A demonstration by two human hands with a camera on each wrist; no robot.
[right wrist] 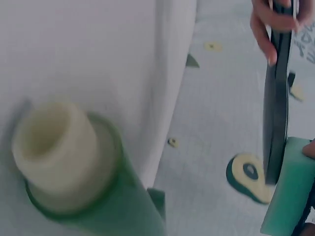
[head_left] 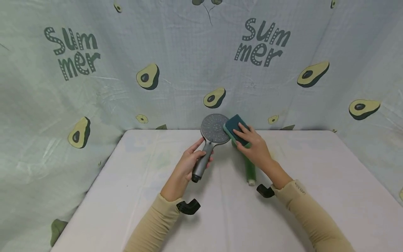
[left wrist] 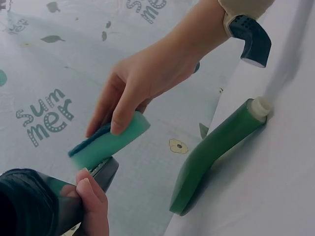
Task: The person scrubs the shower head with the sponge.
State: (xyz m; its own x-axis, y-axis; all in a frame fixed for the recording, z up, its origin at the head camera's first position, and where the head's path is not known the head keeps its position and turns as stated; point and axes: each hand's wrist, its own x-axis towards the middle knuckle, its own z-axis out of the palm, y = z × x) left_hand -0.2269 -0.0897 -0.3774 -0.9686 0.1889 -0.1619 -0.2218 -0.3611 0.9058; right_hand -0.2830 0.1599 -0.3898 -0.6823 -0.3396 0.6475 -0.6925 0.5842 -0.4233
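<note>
A grey shower head (head_left: 215, 128) is held by the handle in my left hand (head_left: 188, 161), its dotted spray face toward the head camera. My right hand (head_left: 256, 149) grips a two-layer sponge (head_left: 233, 126), dark teal on one side and light green foam on the other. In the right wrist view the foam (right wrist: 290, 184) meets the rim of the shower head (right wrist: 276, 113). Below my right hand is a bent green object (left wrist: 209, 152) with a hollow white end (right wrist: 54, 145); my right hand hides part of it in the head view.
A white-covered table (head_left: 151, 168) lies under both hands. Behind it hangs a pale curtain (head_left: 179, 63) printed with avocados and lettering. Black curved pieces (head_left: 189, 206) stick out at both wrists, by the beige sleeves (head_left: 154, 220).
</note>
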